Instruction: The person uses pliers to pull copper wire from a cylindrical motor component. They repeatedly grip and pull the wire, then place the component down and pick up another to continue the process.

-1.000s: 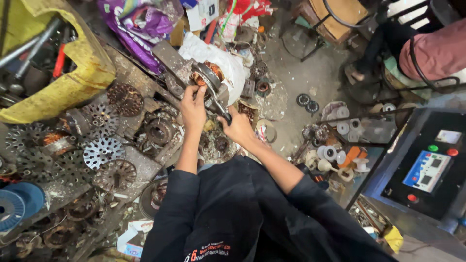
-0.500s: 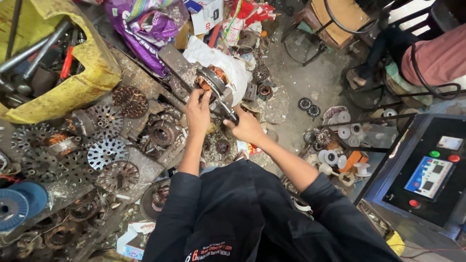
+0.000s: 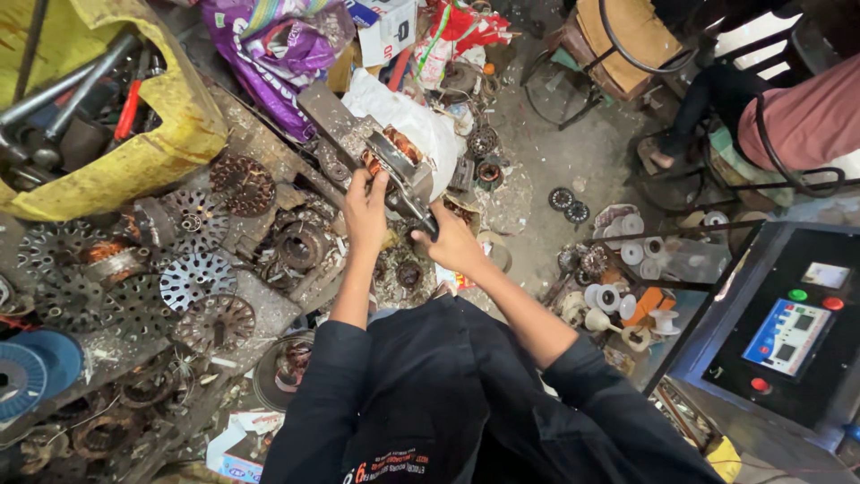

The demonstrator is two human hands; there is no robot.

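Observation:
My left hand [image 3: 365,208] grips a motor stator [image 3: 395,158], a grey ring with copper windings, held above the cluttered bench. My right hand [image 3: 445,240] is closed on a dark tool handle [image 3: 419,213] whose tip reaches into the stator from below right. Both arms wear rolled dark sleeves. The stator sits in front of a white bag [image 3: 421,124].
Perforated metal discs [image 3: 193,278] and rusty rotor parts cover the bench at left. A yellow bin [image 3: 134,148] with pipes stands at top left, a purple bag [image 3: 273,54] behind. White spools [image 3: 618,309] lie on the floor; a control panel [image 3: 793,327] is at right. A seated person [image 3: 788,116] is at top right.
Both hands with the stator and tool have stayed together; the view has shifted slightly, and the hands sit a little higher and further right in the picture.

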